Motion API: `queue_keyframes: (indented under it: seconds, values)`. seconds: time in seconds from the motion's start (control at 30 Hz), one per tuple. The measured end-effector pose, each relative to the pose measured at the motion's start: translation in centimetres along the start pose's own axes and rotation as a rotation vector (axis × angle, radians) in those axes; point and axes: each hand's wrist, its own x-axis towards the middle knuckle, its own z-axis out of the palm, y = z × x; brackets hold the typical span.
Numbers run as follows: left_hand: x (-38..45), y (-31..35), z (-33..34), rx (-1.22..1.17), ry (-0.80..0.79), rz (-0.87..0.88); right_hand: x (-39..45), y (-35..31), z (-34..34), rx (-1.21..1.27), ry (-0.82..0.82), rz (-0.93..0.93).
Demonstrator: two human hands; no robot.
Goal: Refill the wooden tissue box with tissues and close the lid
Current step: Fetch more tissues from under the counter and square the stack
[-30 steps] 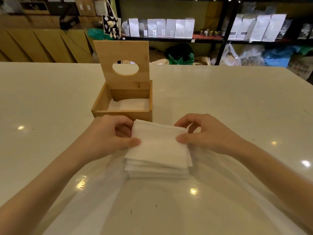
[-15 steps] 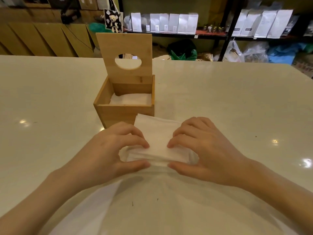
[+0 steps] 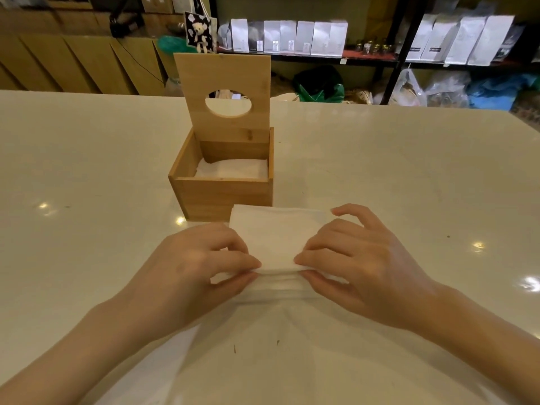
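Note:
A wooden tissue box (image 3: 222,197) stands on the white table, its lid (image 3: 223,83) with an oval hole raised upright at the back. White tissues (image 3: 233,169) lie low inside it. Just in front of the box sits a stack of white tissues (image 3: 276,238). My left hand (image 3: 193,273) pinches the near left edge of the stack's upper layers between thumb and fingers. My right hand (image 3: 359,264) pinches the near right edge the same way. The lower part of the stack is partly hidden behind my fingers.
A clear plastic wrapper (image 3: 292,346) spreads over the table (image 3: 87,185) between my forearms, under the stack. Behind the table's far edge stand shelves with white pouches (image 3: 292,36), plastic bags (image 3: 438,89) and wooden panels (image 3: 73,62).
Both hands have shifted from the stack's sides to its near edge and now pinch the upper tissues. The view has tilted and moved closer to the box.

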Motion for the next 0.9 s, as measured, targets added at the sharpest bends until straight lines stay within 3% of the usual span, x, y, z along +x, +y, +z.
queue_keyframes:
  seconds: [0.33, 0.4, 0.53, 0.67, 0.9]
  values:
    - [-0.2, 0.0, 0.1, -0.055, -0.087, 0.013, -0.7, -0.3, 0.0, 0.157, -0.140, 0.056]
    - [0.3, 0.0, -0.4, -0.185, 0.011, -0.092, -0.4, 0.1, -0.5, 0.271, -0.082, 0.148]
    - [1.7, -1.1, -0.6, -0.356, 0.202, -0.507, 0.6, 1.7, -1.1, 0.377, -0.026, 0.486]
    - [2.1, -2.4, 0.1, -0.302, 0.050, -0.655, 1.2, 2.9, -0.7, 0.504, -0.295, 0.727]
    - [2.6, -2.5, 0.7, -0.240, -0.246, -0.654, 1.5, 3.6, 0.1, 0.564, -0.544, 0.662]
